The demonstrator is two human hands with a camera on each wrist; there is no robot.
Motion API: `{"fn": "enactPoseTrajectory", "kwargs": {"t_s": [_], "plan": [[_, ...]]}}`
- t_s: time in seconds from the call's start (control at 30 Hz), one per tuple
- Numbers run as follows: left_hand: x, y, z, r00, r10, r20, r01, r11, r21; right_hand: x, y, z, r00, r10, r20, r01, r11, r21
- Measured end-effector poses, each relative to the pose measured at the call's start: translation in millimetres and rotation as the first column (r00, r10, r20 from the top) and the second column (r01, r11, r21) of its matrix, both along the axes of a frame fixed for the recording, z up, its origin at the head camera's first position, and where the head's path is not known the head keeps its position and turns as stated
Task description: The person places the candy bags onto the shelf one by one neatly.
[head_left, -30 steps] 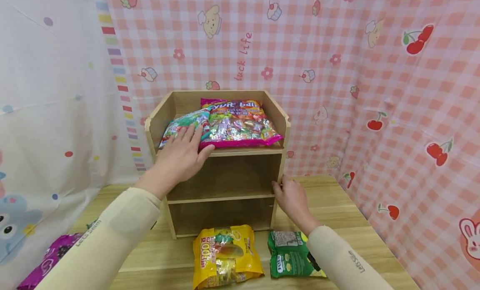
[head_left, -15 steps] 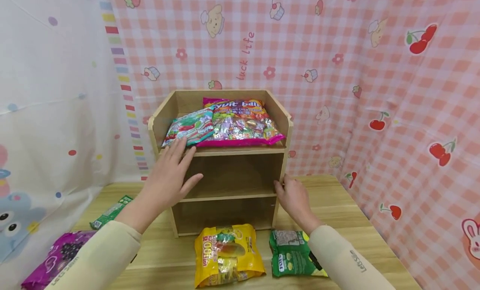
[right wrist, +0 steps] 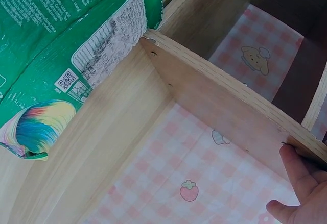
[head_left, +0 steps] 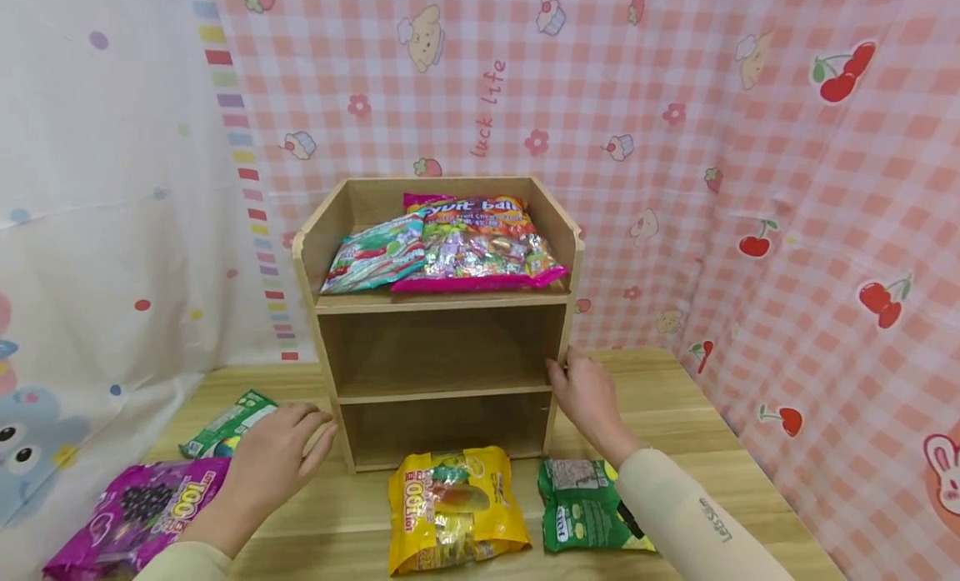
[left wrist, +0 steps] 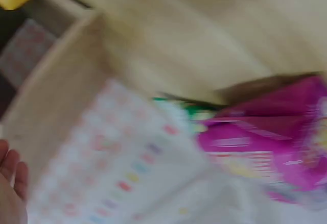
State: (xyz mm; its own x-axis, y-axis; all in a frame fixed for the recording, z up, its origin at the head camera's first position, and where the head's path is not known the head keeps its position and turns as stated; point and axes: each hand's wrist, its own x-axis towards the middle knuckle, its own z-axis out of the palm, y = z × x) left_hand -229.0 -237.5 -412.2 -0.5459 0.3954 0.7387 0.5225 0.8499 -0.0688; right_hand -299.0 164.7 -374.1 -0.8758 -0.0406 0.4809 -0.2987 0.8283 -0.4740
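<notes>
A small wooden shelf with a raised rim stands on the table. On its top lie a multicoloured fruit chew bag and a smaller teal-and-red candy bag, overlapping side by side. My left hand holds nothing, its fingers loosely bent, over the table left of the shelf. It is close to a purple candy bag with a grape print. With fingertips on the outer face and thumb at the front edge, my right hand grips the shelf's right side panel.
A yellow candy bag with a mango print lies before the shelf. A green candy bag lies under my right forearm, and another green packet lies behind the purple bag. Patterned curtains enclose the table.
My left hand has come off the teal-and-red candy bag and moved down and left, toward the purple bag. The right hand keeps its place on the side panel.
</notes>
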Motion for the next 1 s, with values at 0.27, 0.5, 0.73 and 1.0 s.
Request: {"fn": "enactPoseTrajectory", "kwargs": {"t_s": [0.27, 0.5, 0.73, 1.0], "plan": [[0.8, -5.4, -35.3, 0.801, 0.099, 0.590, -0.142, 0.990, 0.026, 0.0, -0.3, 0.3, 1.000, -0.001, -0.005, 0.001, 1.000, 0.008], [5.3, 52.4, -56.8, 0.533, 0.120, 0.837, -0.263, 0.964, 0.029, -0.6, -1.3, -0.5, 1.000, -0.011, 0.016, 0.011, 1.000, 0.007], [10.8, 80.6, -60.9, 0.404, -0.120, 0.907, -0.229, 0.946, 0.228, -0.6, -1.1, 0.6, 1.000, -0.013, -0.010, 0.013, 1.000, 0.009], [8.6, 84.8, -55.4, 0.585, -0.208, 0.784, -0.153, 0.921, 0.359, -2.2, -1.1, 0.0, 0.999, -0.008, -0.033, 0.008, 1.000, 0.013]]}}
